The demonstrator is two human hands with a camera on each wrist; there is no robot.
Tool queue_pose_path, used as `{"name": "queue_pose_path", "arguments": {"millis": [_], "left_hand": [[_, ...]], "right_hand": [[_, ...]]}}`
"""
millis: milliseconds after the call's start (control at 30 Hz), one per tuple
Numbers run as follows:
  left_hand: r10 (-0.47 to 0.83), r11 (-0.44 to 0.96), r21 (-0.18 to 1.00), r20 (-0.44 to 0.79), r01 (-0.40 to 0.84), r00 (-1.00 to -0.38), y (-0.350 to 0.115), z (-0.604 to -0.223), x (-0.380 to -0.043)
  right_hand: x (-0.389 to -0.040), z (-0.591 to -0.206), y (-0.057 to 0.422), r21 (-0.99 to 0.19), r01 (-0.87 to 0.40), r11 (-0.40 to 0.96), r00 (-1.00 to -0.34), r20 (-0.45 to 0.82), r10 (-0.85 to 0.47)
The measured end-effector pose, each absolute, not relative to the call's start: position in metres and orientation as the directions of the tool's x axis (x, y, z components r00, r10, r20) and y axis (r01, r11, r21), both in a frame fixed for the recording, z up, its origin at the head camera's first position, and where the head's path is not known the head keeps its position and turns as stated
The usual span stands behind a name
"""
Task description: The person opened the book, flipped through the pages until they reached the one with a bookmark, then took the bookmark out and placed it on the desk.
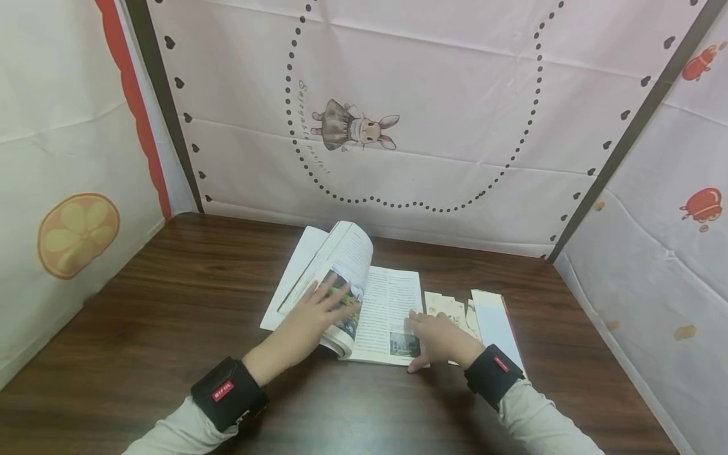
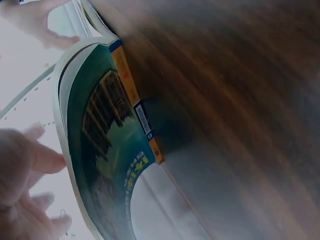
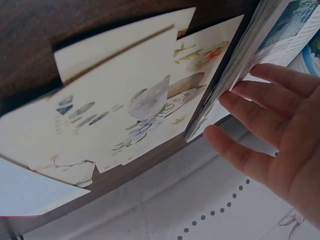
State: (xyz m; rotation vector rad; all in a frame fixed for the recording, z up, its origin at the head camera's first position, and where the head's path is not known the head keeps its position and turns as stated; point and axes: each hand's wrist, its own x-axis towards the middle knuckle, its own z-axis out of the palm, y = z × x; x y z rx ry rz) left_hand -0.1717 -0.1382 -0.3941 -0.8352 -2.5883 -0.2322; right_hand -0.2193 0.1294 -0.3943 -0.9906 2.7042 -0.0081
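A thick paperback book (image 1: 380, 309) lies open on the table, its left block of pages raised and curving over. My left hand (image 1: 307, 319) spreads its fingers across the colour picture on that raised left page. In the left wrist view the green picture cover (image 2: 107, 130) bows outward beside an orange spine (image 2: 126, 75). My right hand (image 1: 440, 336) rests at the right page's outer edge, thumb near the lower corner. Its extended fingers (image 3: 260, 112) reach over the page edge in the right wrist view.
Cream cards (image 3: 145, 95) with painted plants and pebbles lie right of the book, overlapping. Past them is a pale flat sheet (image 1: 496, 319) with a red edge. White paper (image 1: 304, 243) lies under the book's left side. Printed cloth (image 1: 432, 114) hangs behind the brown table (image 1: 188, 284).
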Motion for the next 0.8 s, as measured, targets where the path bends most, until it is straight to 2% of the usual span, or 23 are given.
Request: {"name": "queue_pose_path", "arguments": {"millis": [67, 167, 367, 467, 533, 633, 700, 800], "left_hand": [[0.587, 0.772, 0.018, 0.362, 0.635, -0.724, -0.138, -0.395, -0.172], [0.610, 0.765, 0.008, 0.312, 0.644, -0.728, -0.136, -0.397, -0.170], [0.548, 0.803, 0.041, 0.340, 0.595, -0.764, -0.128, -0.398, -0.169], [0.517, 0.817, 0.070, 0.353, 0.573, -0.780, -0.122, -0.398, -0.169], [0.503, 0.825, 0.075, 0.353, 0.560, -0.789, -0.118, -0.398, -0.169], [0.489, 0.840, 0.054, 0.353, 0.539, -0.798, -0.112, -0.397, -0.168], [0.484, 0.848, 0.036, 0.352, 0.528, -0.801, -0.107, -0.397, -0.168], [0.480, 0.858, 0.000, 0.352, 0.513, -0.803, -0.101, -0.397, -0.168]], "right_hand": [[-0.220, -0.394, 0.130, -0.085, -0.635, 0.767, -0.734, -0.240, -0.635], [-0.220, -0.393, 0.132, -0.102, -0.631, 0.769, -0.732, -0.251, -0.634], [-0.221, -0.385, 0.137, -0.170, -0.627, 0.760, -0.709, -0.279, -0.647], [-0.222, -0.379, 0.139, -0.180, -0.666, 0.724, -0.680, -0.254, -0.688], [-0.222, -0.374, 0.137, -0.133, -0.740, 0.659, -0.634, -0.188, -0.750], [-0.221, -0.366, 0.131, 0.045, -0.849, 0.526, -0.527, -0.037, -0.849], [-0.220, -0.360, 0.124, 0.184, -0.865, 0.467, -0.463, 0.071, -0.884], [-0.216, -0.350, 0.115, 0.276, -0.842, 0.463, -0.428, 0.181, -0.886]]}}
